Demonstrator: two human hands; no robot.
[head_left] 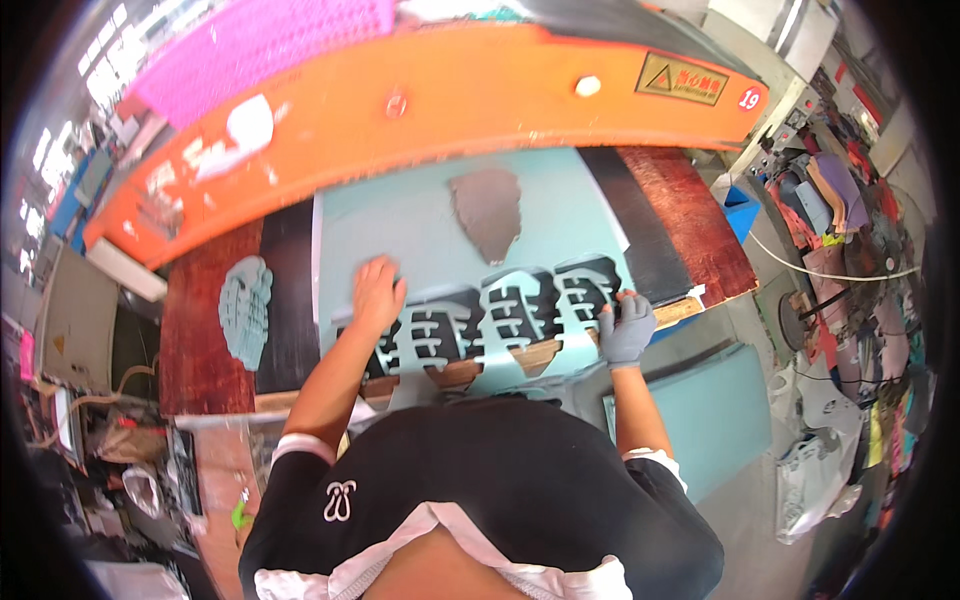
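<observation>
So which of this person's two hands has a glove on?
The right hand, at the right end of the pale blue-green sheet's cut-out edge: it wears a grey glove, while the left hand is bare.

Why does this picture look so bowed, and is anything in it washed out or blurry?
Head view: the fisheye lens bends straight edges, so the orange beam arcs and the corners go black; head view, upper left: the windows are washed out to white; head view, middle: the left hand looks slightly blurred.
</observation>
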